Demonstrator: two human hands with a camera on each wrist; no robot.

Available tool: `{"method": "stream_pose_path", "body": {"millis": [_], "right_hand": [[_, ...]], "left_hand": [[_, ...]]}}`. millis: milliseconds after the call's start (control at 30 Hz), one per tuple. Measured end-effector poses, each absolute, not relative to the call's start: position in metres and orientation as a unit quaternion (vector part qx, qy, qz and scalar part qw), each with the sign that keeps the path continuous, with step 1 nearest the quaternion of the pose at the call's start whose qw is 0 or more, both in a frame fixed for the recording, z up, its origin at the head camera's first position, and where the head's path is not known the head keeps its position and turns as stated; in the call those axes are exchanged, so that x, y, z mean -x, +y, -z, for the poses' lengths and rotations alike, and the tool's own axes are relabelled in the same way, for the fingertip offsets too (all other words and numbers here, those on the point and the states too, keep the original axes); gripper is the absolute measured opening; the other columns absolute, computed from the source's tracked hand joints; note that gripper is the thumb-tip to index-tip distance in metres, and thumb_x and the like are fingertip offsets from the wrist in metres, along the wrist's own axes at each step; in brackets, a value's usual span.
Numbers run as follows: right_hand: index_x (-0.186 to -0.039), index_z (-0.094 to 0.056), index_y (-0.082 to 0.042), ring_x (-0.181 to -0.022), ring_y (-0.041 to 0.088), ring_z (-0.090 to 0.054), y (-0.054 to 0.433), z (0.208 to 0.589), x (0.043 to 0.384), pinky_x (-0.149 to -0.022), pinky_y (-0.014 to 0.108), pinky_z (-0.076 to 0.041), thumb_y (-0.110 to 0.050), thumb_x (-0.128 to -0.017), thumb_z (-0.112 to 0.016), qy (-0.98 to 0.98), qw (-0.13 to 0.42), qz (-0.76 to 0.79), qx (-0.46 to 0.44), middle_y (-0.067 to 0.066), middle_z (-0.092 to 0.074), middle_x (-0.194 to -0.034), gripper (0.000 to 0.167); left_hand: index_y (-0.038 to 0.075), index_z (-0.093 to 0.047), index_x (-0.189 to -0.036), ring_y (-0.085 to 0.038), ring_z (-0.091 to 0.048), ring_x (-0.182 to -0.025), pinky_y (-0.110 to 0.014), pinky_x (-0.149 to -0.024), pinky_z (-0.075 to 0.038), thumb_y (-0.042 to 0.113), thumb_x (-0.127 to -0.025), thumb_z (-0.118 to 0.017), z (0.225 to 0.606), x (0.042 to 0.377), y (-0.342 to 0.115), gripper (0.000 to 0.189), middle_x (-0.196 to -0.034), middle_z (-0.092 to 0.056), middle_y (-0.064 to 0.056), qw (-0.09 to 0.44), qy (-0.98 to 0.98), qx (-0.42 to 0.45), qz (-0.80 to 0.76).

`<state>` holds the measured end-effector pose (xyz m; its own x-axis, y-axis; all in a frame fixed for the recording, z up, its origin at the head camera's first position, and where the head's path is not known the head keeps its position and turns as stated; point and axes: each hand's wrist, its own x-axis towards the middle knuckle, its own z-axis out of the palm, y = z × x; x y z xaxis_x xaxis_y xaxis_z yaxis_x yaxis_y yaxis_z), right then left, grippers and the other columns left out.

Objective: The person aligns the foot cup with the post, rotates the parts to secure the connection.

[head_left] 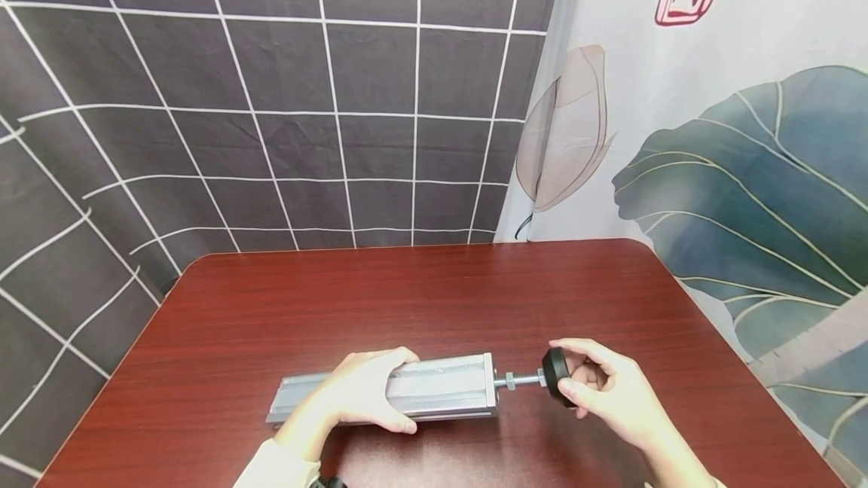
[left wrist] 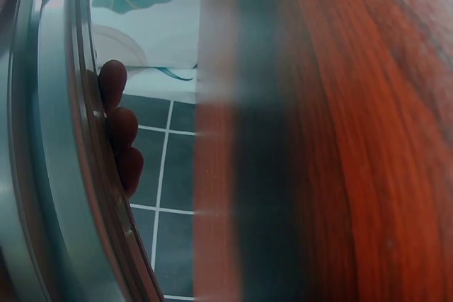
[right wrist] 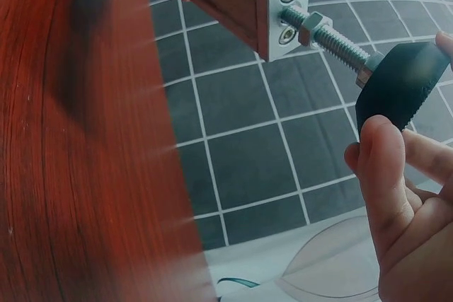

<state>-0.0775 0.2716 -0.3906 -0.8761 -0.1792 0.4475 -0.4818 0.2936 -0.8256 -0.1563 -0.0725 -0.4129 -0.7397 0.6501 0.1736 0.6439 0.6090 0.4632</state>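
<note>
In the head view, my left hand [head_left: 362, 390] grips a silver aluminium profile bar [head_left: 444, 384] lying lengthwise across its palm side. Three of its fingertips [left wrist: 122, 129] curl round the bar's edge in the left wrist view. Two socket screws fix an end plate [right wrist: 274, 6] to the bar's right end. Out of that plate runs a threaded rod [right wrist: 343, 47] with a hex nut [right wrist: 312, 29] on it. At the rod's outer end sits a black levelling foot [right wrist: 398, 79]. My right hand [head_left: 610, 390] pinches this foot between thumb and fingers.
The bar and both hands are over a reddish-brown wooden table [head_left: 380, 300]. Behind it hangs a dark grey cloth [head_left: 373, 141] with a white grid. A white curtain [head_left: 631, 44] with leaf prints hangs at the right.
</note>
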Motion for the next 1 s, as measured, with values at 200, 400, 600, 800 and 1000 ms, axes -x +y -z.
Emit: {"method": "stream_pose_path", "body": {"millis": [200, 400, 600, 800, 1000], "right_hand": [[-0.120, -0.059, -0.012, -0.050, 0.012, -0.054, 0.271, 0.390, 0.077, -0.043, 0.026, -0.045, 0.013, -0.074, -0.066, -0.799, 0.136, -0.545, -0.216, 0.000, -0.061, -0.082, 0.052], [-0.121, -0.058, -0.012, -0.057, 0.009, -0.055, 0.275, 0.386, 0.076, -0.049, 0.023, -0.044, 0.003, -0.075, -0.069, -0.831, 0.133, -0.488, -0.232, 0.001, -0.059, -0.083, 0.049], [-0.139, -0.041, -0.009, -0.089, 0.010, -0.059, 0.285, 0.382, 0.075, -0.073, 0.024, -0.048, 0.001, -0.072, -0.074, -0.831, 0.088, -0.475, -0.277, -0.002, -0.056, -0.119, 0.076], [-0.137, -0.041, 0.000, -0.112, 0.012, -0.050, 0.291, 0.387, 0.076, -0.088, 0.020, -0.042, 0.006, -0.068, -0.077, -0.808, 0.087, -0.454, -0.366, 0.011, -0.035, -0.141, 0.078], [-0.133, -0.047, -0.002, -0.090, 0.013, -0.059, 0.289, 0.389, 0.076, -0.075, 0.022, -0.048, 0.009, -0.070, -0.074, -0.805, 0.082, -0.471, -0.352, 0.004, -0.046, -0.128, 0.070]], "left_hand": [[0.029, -0.060, -0.107, 0.000, -0.057, -0.080, -0.025, -0.070, -0.046, 0.051, -0.052, -0.080, 0.416, 0.158, -0.074, 0.062, -0.093, -0.062, 0.019, -0.002, 0.893, -0.368, -0.258], [0.028, -0.061, -0.107, 0.000, -0.057, -0.079, -0.027, -0.069, -0.045, 0.051, -0.052, -0.079, 0.415, 0.158, -0.077, 0.063, -0.093, -0.063, 0.018, -0.003, 0.893, -0.366, -0.261], [0.028, -0.061, -0.108, 0.000, -0.057, -0.078, -0.027, -0.069, -0.044, 0.051, -0.052, -0.079, 0.412, 0.157, -0.078, 0.063, -0.092, -0.063, 0.017, 0.004, 0.894, -0.366, -0.259], [0.028, -0.061, -0.107, 0.000, -0.056, -0.077, -0.028, -0.068, -0.044, 0.051, -0.052, -0.079, 0.409, 0.157, -0.079, 0.062, -0.091, -0.063, 0.018, 0.011, 0.893, -0.366, -0.261], [0.029, -0.060, -0.106, 0.000, -0.055, -0.076, -0.027, -0.067, -0.044, 0.053, -0.053, -0.079, 0.407, 0.157, -0.078, 0.061, -0.090, -0.062, 0.019, 0.019, 0.893, -0.366, -0.261]]}}
